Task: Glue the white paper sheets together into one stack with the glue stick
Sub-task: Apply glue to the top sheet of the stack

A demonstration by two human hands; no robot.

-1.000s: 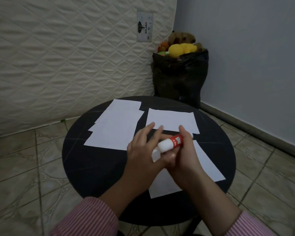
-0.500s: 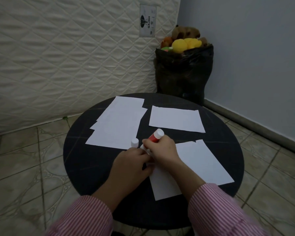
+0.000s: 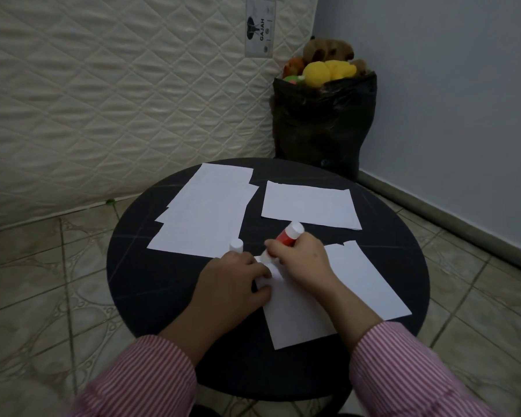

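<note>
Both hands low and close together, left hand (image 3: 229,278) palm down with fingers curled, right hand (image 3: 301,257) closed in a grip

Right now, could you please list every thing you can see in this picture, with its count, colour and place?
round table: one, black, centre.
loose paper sheets: several overlapping, white, table's far left.
single paper sheet: one, white, table's far right.
near paper sheet: one, white, under both hands.
glue stick: one, red with white end, tilted, tip on near sheet.
glue cap: one, white, upright by the left pile.
plastic bag: one, black, corner, holding soft toys.
quilted mattress: one, cream, behind.
left hand: resting on near sheet.
right hand: gripping glue stick.
</note>
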